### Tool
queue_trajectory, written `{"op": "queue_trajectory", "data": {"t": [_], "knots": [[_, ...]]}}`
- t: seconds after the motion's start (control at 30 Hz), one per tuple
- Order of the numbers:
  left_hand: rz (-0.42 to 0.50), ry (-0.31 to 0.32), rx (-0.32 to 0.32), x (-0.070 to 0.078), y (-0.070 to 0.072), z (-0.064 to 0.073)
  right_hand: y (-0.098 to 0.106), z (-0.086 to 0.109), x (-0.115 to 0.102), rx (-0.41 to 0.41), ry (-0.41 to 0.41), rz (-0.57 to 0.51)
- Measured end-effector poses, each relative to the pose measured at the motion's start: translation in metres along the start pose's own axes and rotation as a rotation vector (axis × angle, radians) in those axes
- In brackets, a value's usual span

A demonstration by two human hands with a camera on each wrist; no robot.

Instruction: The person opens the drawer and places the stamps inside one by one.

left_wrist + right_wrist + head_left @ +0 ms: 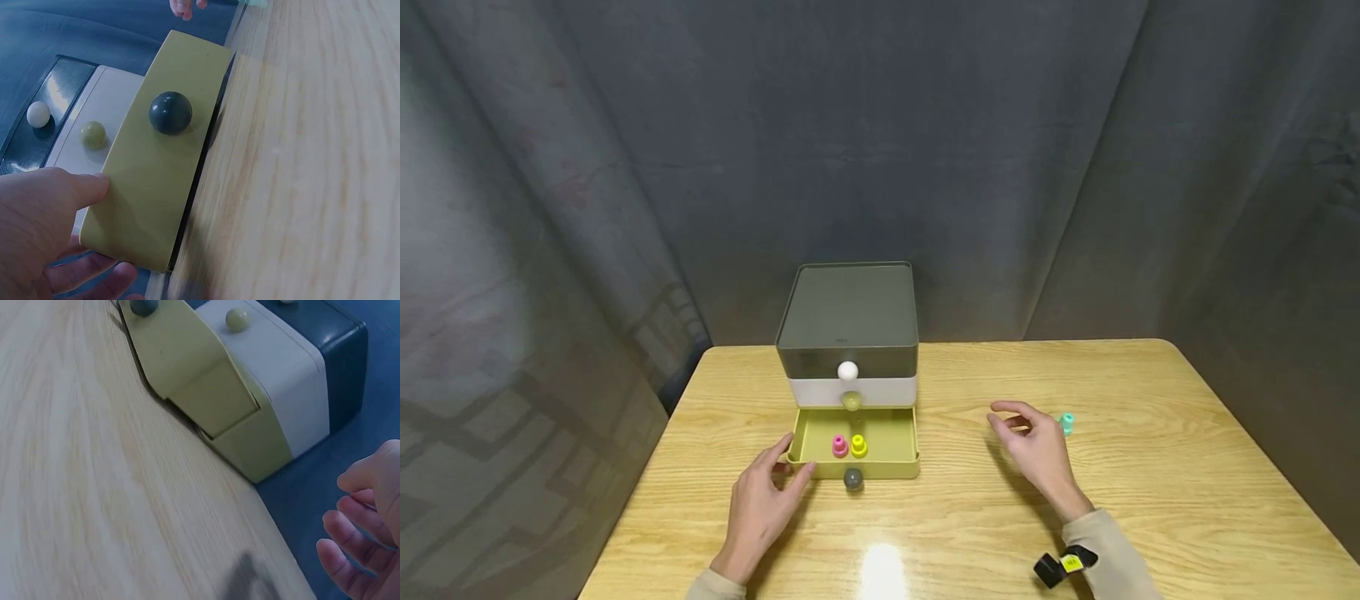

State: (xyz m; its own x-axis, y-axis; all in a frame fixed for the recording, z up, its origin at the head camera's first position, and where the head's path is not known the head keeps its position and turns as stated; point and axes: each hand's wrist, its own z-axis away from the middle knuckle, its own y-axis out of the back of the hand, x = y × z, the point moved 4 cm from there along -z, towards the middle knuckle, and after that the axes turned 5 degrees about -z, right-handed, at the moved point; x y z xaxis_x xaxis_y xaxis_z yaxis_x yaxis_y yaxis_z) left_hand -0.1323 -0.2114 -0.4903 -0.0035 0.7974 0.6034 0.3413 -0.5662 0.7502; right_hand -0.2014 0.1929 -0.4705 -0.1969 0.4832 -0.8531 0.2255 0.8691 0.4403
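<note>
The bottom olive-green drawer (887, 470) of a small three-tier drawer box (850, 304) stands pulled out. My left hand (763, 504) holds its left front corner, thumb at the top edge of the front panel and fingers round the side, as the left wrist view shows. A dark round knob (170, 113) sits on that front panel. Inside the drawer, a pink stepped peg-like piece (839, 447) stands beside a yellow one (859, 447). Over the table to the right, my right hand (1037, 450) is empty, its fingers loosely bent. Just behind it is a teal piece (1067, 423), partly hidden.
Above the drawer are a white tier (812, 392) with an olive knob (852, 401) and a dark grey top tier (808, 363) with a white knob (847, 371). All stand on a light wooden table (970, 533). Grey curtains (970, 167) hang behind and at both sides.
</note>
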Motion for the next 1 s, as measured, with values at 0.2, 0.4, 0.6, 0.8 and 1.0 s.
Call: {"op": "queue_trajectory", "data": {"t": [0.2, 0.4, 0.6, 0.8, 1.0], "knots": [[0.000, 0.002, -0.006, -0.001, -0.002, 0.000, 0.014, -0.001, 0.009, 0.013, 0.009, 0.027], [-0.001, -0.006, 0.008, -0.002, -0.002, 0.000, 0.029, -0.005, 0.018, 0.033, -0.017, 0.057], [-0.007, -0.015, 0.019, -0.002, -0.001, -0.001, 0.046, -0.007, 0.025, 0.064, -0.065, 0.084], [-0.011, -0.019, 0.019, -0.001, 0.000, 0.000, 0.061, -0.006, 0.037, 0.098, -0.117, 0.127], [-0.013, -0.016, 0.012, -0.001, -0.001, -0.001, 0.071, -0.008, 0.049, 0.101, -0.176, 0.143]]}}
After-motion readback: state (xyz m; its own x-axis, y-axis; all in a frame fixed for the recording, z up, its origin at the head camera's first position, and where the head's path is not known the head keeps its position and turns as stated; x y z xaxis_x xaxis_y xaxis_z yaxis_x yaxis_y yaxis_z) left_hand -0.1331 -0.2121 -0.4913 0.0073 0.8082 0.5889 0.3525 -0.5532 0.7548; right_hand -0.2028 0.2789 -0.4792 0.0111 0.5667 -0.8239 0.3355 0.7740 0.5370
